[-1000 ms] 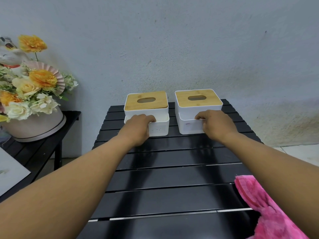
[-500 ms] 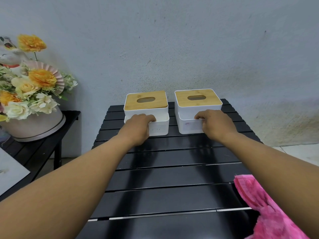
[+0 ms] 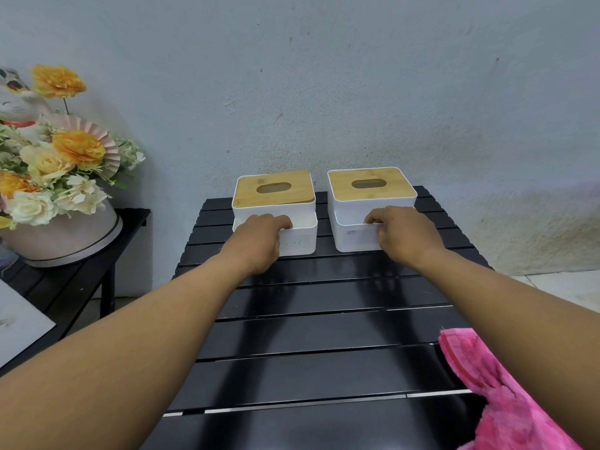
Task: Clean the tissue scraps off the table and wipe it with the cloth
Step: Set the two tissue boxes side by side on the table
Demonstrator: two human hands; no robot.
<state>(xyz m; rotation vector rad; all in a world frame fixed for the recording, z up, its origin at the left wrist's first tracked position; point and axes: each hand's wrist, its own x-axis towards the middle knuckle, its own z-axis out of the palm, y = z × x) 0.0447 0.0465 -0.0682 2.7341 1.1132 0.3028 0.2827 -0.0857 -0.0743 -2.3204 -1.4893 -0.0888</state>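
Still unmoved, left hand (image 3: 259, 243), right hand (image 3: 404, 237), gripping tissue boxes (image 3: 274, 193)

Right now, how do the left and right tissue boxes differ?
The left tissue box has its wooden lid askew over the rim; the right tissue box has it flush inside. The right box's front bears a small label; the left's shows faint marks. Both are white.

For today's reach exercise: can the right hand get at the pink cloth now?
Probably yes: the right hand grips the right box, but the cloth lies beside that forearm, nothing between; it need only let go.
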